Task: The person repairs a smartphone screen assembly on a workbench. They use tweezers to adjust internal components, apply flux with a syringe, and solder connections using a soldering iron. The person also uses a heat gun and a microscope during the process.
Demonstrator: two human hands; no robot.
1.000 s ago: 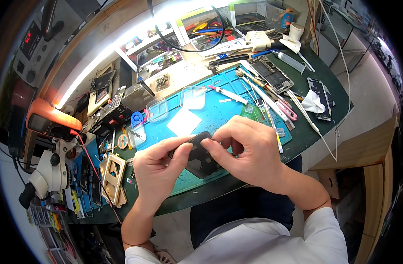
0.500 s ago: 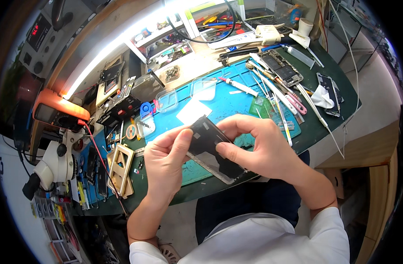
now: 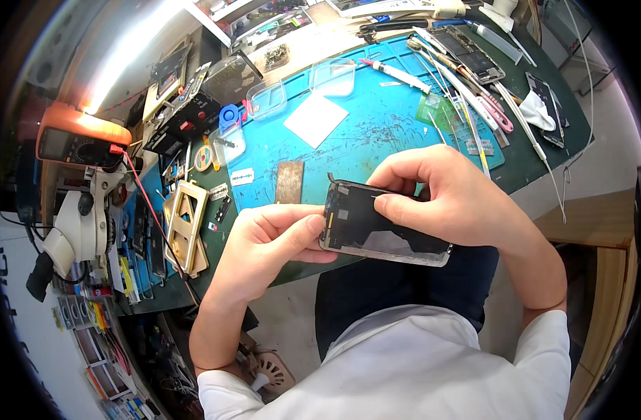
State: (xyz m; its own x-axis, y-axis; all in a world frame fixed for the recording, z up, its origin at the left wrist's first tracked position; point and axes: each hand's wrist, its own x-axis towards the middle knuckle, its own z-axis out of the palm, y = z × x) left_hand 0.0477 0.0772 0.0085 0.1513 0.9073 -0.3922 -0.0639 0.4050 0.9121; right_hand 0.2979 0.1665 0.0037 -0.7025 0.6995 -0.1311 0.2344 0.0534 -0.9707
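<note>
My left hand [image 3: 271, 241] pinches a dark panel [image 3: 359, 222] by its left end; my right hand [image 3: 443, 199] grips its far edge. A white sheet [image 3: 316, 120] lies on the blue mat [image 3: 376, 126].

Taking the panel [image 3: 376, 227] as the clock's centre, I see a mostly matt black face with a glossy, greyish patch along its near side. At twelve, the rubbery-looking mat [image 3: 387, 129] is matt, roughened by dark scuffs. At ten lies a dull, mottled metal plate [image 3: 289, 182]; at eleven, smooth matt paper [image 3: 316, 120] and glossy clear plastic tubs [image 3: 267, 100]. At one, a translucent plastic syringe [image 3: 495, 43]; at two, crumpled matt tissue [image 3: 536, 110]. Three shows a smooth wooden cabinet [image 3: 594, 217]; nine, a satin-sheened frame [image 3: 186, 227]; six, a soft cloth shirt [image 3: 404, 371].
</note>
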